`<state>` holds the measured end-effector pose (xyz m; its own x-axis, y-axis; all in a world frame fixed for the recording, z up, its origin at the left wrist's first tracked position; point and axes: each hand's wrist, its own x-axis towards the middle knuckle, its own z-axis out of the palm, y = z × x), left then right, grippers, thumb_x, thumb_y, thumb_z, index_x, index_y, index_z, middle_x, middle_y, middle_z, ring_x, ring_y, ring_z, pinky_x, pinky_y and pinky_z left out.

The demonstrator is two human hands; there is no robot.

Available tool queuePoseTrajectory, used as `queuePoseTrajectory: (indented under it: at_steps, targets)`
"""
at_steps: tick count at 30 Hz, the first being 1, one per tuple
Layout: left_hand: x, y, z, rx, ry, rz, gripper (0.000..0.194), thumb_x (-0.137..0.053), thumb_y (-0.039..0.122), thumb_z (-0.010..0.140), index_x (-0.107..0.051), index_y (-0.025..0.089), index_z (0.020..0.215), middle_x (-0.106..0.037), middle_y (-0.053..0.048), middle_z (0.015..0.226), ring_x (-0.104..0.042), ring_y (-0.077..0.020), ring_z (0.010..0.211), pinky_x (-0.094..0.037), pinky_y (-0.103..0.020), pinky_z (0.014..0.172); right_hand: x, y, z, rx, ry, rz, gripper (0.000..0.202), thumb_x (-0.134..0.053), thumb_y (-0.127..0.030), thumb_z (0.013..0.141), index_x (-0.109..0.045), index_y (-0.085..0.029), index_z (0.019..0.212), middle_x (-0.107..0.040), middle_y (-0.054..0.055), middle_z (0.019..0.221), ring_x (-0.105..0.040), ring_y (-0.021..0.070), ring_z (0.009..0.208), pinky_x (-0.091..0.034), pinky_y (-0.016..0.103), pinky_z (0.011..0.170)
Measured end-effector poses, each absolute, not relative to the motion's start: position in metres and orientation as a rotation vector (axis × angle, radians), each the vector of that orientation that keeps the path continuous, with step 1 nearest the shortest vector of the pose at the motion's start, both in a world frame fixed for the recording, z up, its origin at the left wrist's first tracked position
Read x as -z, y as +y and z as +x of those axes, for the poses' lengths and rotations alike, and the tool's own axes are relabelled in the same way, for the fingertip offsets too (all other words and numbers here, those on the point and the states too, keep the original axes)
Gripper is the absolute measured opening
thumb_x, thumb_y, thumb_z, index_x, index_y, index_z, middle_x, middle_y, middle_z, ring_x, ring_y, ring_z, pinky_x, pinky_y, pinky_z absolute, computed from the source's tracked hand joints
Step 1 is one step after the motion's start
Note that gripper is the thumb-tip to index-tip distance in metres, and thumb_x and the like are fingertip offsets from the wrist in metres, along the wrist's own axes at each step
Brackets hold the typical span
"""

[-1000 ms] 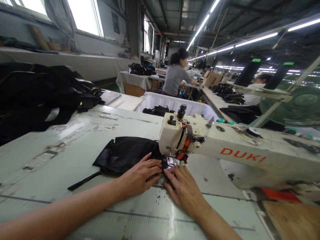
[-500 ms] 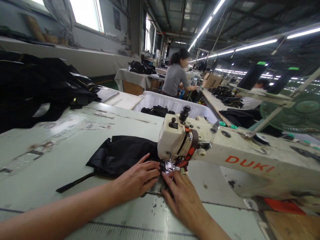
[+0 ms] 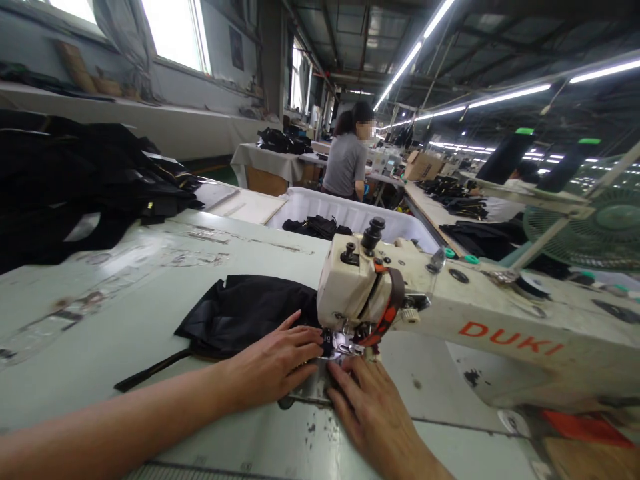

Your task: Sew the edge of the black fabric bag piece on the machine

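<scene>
Your bench (image 3: 125, 293) lies bare to the left and in front of the black fabric (image 3: 250, 310), so a hand can pass there. The sewing machine (image 3: 450, 320) head overhangs the needle area and its arm blocks the right. A dark garment pile (image 3: 75, 180) walls the far left; a white bin (image 3: 350, 213) stands behind.

2 bare forearms are showing, both uncovered up to the frame edge, no sleeve edge coming into view. Left hand (image 3: 273, 365) and right hand (image 3: 373, 410) are showing bare too: no gloves, rings, watch or bands appearing on the visible fingers and wrists. Nails are looking short and unpainted. Rest of the body is sitting out of frame.
</scene>
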<state>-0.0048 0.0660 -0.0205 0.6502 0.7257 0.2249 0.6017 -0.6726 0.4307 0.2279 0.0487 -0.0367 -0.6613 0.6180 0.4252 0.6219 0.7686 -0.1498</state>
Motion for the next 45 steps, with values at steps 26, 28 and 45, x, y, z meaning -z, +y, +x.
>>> queuePoseTrajectory:
  at_steps: [26, 28, 45]
  targets:
    - [0.021, 0.087, -0.003, -0.616, 1.061, 2.539, 0.015, -0.049, 0.017, 0.096, -0.063, 0.022, 0.102, -0.067, -0.004, 0.109, -0.062, -0.0198, 0.107, -0.031, -0.041, 0.113, 0.039, 0.050, 0.227, -0.008, -2.509, -0.977, 0.031, -0.055, -0.022, 0.092, -0.060, -0.017, 0.123, -0.065, 0.012, 0.109, -0.062, 0.0300, 0.096, -0.056, 0.046, 0.082]
    - [0.021, 0.087, -0.003, -0.631, 1.065, 2.541, 0.016, -0.051, 0.017, 0.095, -0.063, 0.022, 0.104, -0.067, -0.004, 0.110, -0.061, -0.0202, 0.107, -0.032, -0.041, 0.112, 0.040, 0.050, 0.227, -0.006, -2.519, -0.970, 0.031, -0.055, -0.023, 0.093, -0.060, -0.017, 0.123, -0.065, 0.012, 0.109, -0.063, 0.0299, 0.095, -0.056, 0.046, 0.081]
    - [0.026, 0.079, -0.003, -0.762, 1.270, 2.529, 0.032, -0.061, 0.024, 0.090, -0.058, 0.021, 0.121, -0.053, -0.012, 0.138, -0.046, -0.0284, 0.132, -0.020, -0.057, 0.117, 0.034, 0.050, 0.226, -0.030, -2.477, -0.961, 0.021, -0.057, -0.019, 0.092, -0.063, -0.019, 0.113, -0.064, 0.009, 0.100, -0.060, 0.0263, 0.091, -0.053, 0.041, 0.080]
